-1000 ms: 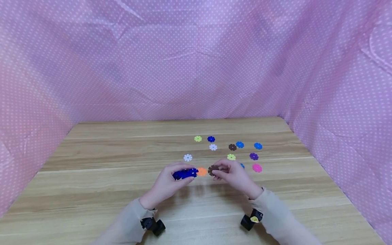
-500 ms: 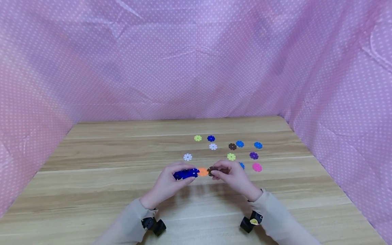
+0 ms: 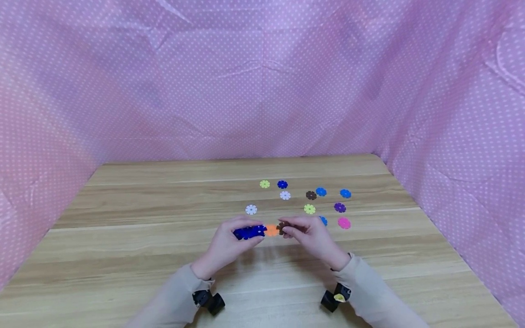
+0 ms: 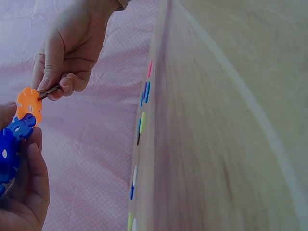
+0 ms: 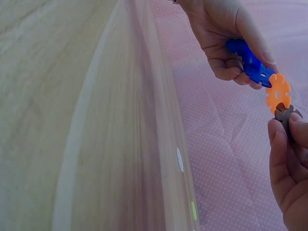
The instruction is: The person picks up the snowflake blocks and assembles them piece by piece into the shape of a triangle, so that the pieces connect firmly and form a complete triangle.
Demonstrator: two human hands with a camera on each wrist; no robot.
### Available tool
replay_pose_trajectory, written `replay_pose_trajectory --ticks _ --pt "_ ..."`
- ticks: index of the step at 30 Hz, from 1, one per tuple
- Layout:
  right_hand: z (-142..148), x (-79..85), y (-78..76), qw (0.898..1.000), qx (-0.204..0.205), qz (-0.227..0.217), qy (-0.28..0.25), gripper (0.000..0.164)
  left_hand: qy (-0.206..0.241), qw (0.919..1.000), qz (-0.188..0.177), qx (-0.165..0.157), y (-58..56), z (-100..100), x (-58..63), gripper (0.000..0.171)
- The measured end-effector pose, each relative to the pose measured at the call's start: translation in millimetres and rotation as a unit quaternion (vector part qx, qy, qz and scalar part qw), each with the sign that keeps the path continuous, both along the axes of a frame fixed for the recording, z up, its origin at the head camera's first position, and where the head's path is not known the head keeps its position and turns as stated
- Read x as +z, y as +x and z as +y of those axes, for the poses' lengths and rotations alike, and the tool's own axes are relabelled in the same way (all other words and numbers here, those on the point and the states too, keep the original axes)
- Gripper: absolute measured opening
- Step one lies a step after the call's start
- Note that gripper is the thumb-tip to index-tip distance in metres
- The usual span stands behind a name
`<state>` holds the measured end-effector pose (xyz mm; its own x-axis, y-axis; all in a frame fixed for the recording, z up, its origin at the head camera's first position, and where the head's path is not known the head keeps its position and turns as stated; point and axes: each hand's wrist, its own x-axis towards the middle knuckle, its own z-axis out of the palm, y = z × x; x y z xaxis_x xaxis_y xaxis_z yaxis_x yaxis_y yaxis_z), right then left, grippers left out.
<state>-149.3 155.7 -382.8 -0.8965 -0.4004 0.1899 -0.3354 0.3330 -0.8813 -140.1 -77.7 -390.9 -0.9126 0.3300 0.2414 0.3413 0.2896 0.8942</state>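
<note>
My left hand (image 3: 224,242) grips a short chain of dark blue notched plastic discs (image 3: 249,232) between fingers and thumb, above the table. An orange notched disc (image 3: 271,230) is joined to the chain's right end. A brown notched disc (image 3: 281,228) is pinched between thumb and fingers of my right hand (image 3: 316,238). In the right wrist view the brown disc (image 5: 286,118) meets the edge of the orange disc (image 5: 278,94), set at an angle to it. The left wrist view shows that same contact edge-on; how deep the notches sit cannot be told. Fingers hide part of the chain.
Loose discs lie flat on the wooden table (image 3: 143,228) beyond the hands: white (image 3: 251,209), yellow-green (image 3: 264,184), dark blue (image 3: 282,184), brown (image 3: 311,195), purple (image 3: 339,207), pink (image 3: 344,223) and several others. A pink dotted curtain (image 3: 262,91) encloses the back and sides.
The brown disc in my right hand has moved left, from a small gap to touching the orange disc. My left hand has shifted slightly right with the chain.
</note>
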Motion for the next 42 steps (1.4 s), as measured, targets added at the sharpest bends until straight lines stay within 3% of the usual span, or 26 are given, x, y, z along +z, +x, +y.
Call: replay_pose_trajectory --ticks 7,15,21,29,34,42 --pt "-5 -0.4 4.4 0.998 -0.013 0.057 -0.016 0.015 0.021 0.9993 -0.027 0.016 1.2 5 3.1 0.029" --pt "-11 -1.7 7.5 0.995 -0.013 0.095 -0.034 0.013 0.034 0.9982 -0.036 0.034 2.1 7 2.6 0.026" --pt "-14 -5.0 8.1 0.995 -0.024 0.085 -0.046 0.011 0.048 0.9974 -0.033 0.043 2.5 6 3.4 0.024" --pt "-18 -6.2 11.2 0.995 -0.045 0.04 -0.082 0.012 0.063 0.9978 -0.009 0.017 3.4 6 3.7 0.023" --pt "-21 -4.4 11.6 0.994 -0.044 0.05 -0.091 0.012 0.075 0.997 -0.003 0.02 3.9 7 3.3 0.024" --pt "-23 -6.5 9.8 0.994 -0.042 0.043 -0.09 0.012 0.045 0.9986 -0.012 0.026 2.3 4 4.2 0.025"
